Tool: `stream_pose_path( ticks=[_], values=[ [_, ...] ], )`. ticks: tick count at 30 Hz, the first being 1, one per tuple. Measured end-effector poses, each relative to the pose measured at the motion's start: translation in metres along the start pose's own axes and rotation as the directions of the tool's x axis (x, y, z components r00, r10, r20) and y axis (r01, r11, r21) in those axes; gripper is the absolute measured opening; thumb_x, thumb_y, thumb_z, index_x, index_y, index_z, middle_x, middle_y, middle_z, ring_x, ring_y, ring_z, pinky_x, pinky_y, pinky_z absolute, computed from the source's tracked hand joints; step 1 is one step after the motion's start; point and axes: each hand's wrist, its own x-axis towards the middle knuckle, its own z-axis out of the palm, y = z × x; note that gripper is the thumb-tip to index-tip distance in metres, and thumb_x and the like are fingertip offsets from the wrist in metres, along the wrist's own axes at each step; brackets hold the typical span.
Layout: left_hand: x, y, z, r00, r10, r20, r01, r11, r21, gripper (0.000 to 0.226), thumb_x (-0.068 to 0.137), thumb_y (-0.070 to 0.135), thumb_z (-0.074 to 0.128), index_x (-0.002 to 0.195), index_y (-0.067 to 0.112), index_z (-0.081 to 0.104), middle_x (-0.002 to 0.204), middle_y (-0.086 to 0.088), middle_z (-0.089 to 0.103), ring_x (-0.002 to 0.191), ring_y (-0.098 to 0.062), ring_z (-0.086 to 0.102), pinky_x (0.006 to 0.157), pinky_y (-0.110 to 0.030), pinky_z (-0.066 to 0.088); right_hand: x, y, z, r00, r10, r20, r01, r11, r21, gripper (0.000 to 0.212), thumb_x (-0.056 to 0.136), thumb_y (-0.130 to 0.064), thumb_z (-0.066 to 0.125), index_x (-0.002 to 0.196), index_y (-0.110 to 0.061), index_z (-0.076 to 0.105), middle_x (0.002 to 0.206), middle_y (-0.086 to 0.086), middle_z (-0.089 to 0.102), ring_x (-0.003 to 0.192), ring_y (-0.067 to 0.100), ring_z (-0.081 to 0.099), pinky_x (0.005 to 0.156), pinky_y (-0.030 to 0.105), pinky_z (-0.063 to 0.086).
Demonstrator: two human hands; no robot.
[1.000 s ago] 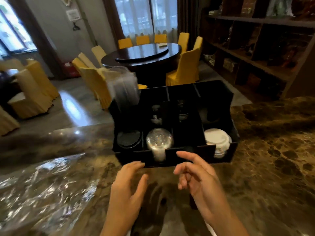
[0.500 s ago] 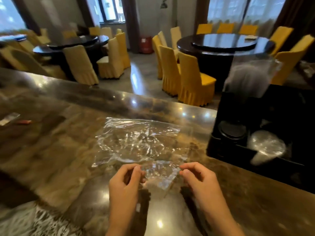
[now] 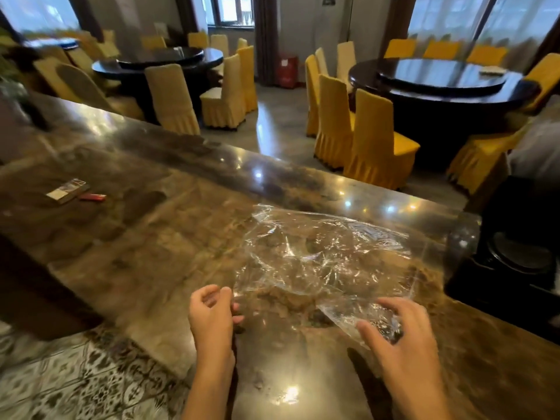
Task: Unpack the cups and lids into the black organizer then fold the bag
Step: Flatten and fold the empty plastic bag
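I am working on the last step, folding the crumpled clear plastic bag, which is lying spread flat on the glossy brown marble countertop in front of me. I judge the unpacking done, though only a corner of the black plastic organizer is showing at the right edge, with one round dark lid in it.

My right hand is curling over the bag's near right corner, fingers bent and pressing into the film; I am gripping or pinning that corner against the stone. My left hand is sitting loosely curled just beside the bag's near left edge; whether its fingertips are pinching the film I cannot tell, since the plastic is so clear there.

Next I am thinking I need both near corners firmly held, then to lift them and carry them over to the far edge. The film is thin and slippery, so it is likely to spring back unless I am smoothing the crease down.
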Motion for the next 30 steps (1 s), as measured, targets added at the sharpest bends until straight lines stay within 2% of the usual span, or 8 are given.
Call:
stream_pose_path(
  ticks=[3,5,8,10,13,16,21,30],
  values=[
    [0.016,-0.005,-0.005,0.988,-0.127,0.082,0.125,0.992,0.030,0.011,0.097,0.009,0.061,0.107,0.008,0.060,0.085,-0.011,0.067,0.056,-0.017,0.063,0.035,-0.021,0.044,0.001,0.003,-0.001,0.981,0.194,0.007,-0.193,0.977,0.084,0.072,0.076,-0.028,0.083,0.138,-0.027,0.047,0.129,-0.005,0.054,0.115,0.013,0.050,0.098,0.036,0.042],
    [0.022,-0.008,-0.005,0.980,-0.147,0.134,0.144,0.989,0.029,0.008,0.098,0.009,0.062,0.099,0.003,0.066,0.081,-0.013,0.070,0.049,-0.014,0.063,0.033,-0.019,0.042,0.004,0.005,-0.001,0.967,0.229,0.111,-0.245,0.957,0.155,0.079,0.078,-0.029,0.082,0.145,-0.026,0.040,0.117,-0.012,0.066,0.105,0.006,0.059,0.093,0.036,0.048],
    [0.022,-0.008,-0.001,0.972,-0.130,0.194,0.134,0.991,-0.007,0.023,0.098,0.019,0.066,0.084,0.001,0.071,0.067,-0.012,0.071,0.046,-0.013,0.059,0.035,-0.019,0.042,0.009,0.012,0.004,0.953,0.234,0.191,-0.280,0.921,0.270,0.050,0.078,-0.016,0.083,0.123,-0.019,0.061,0.081,-0.008,0.079,0.075,0.000,0.071,0.066,0.014,0.050],
    [0.021,-0.006,0.000,0.969,-0.119,0.216,0.135,0.989,-0.061,0.032,0.096,0.030,0.067,0.083,0.001,0.073,0.065,-0.011,0.072,0.049,-0.014,0.060,0.038,-0.020,0.047,0.012,0.018,0.007,0.954,0.235,0.184,-0.287,0.892,0.350,0.030,0.074,-0.006,0.084,0.101,-0.012,0.073,0.073,0.000,0.078,0.068,0.008,0.074,0.054,0.012,0.052],
    [0.020,-0.004,-0.002,0.965,-0.094,0.246,0.127,0.985,-0.121,0.031,0.093,0.031,0.071,0.079,0.004,0.076,0.067,-0.011,0.072,0.052,-0.015,0.064,0.042,-0.020,0.051,0.016,0.023,0.011,0.955,0.226,0.193,-0.289,0.855,0.431,0.017,0.072,-0.003,0.085,0.084,-0.014,0.080,0.075,0.009,0.079,0.075,0.023,0.076,0.058,0.019,0.057],
    [0.019,-0.003,-0.002,0.956,-0.063,0.286,0.092,0.992,-0.088,0.025,0.092,0.018,0.073,0.069,0.007,0.077,0.067,-0.012,0.068,0.051,-0.014,0.062,0.043,-0.020,0.050,0.018,0.023,0.014,0.951,0.224,0.212,-0.300,0.834,0.464,0.016,0.075,-0.010,0.083,0.086,-0.021,0.081,0.081,0.009,0.079,0.078,0.025,0.076,0.067,0.030,0.060],
    [0.025,0.002,0.001,0.961,-0.068,0.267,0.085,0.995,-0.053,0.028,0.095,0.025,0.070,0.079,0.002,0.071,0.060,-0.005,0.065,0.046,-0.011,0.056,0.039,-0.019,0.046,0.020,0.019,0.018,0.956,0.230,0.183,-0.289,0.851,0.439,0.010,0.083,-0.012,0.076,0.083,-0.021,0.080,0.080,0.008,0.079,0.081,0.032,0.075,0.078,0.050,0.059],
    [0.043,0.001,-0.002,0.956,-0.015,0.292,0.017,1.000,-0.004,0.023,0.092,0.003,0.063,0.070,0.008,0.068,0.053,-0.001,0.058,0.040,-0.008,0.047,0.033,-0.017,0.034,0.022,0.027,0.008,0.966,0.225,0.127,-0.258,0.839,0.479,0.028,0.094,-0.013,0.062,0.069,-0.009,0.073,0.065,0.011,0.072,0.053,0.012,0.066,0.045,0.020,0.051]
  ],
)
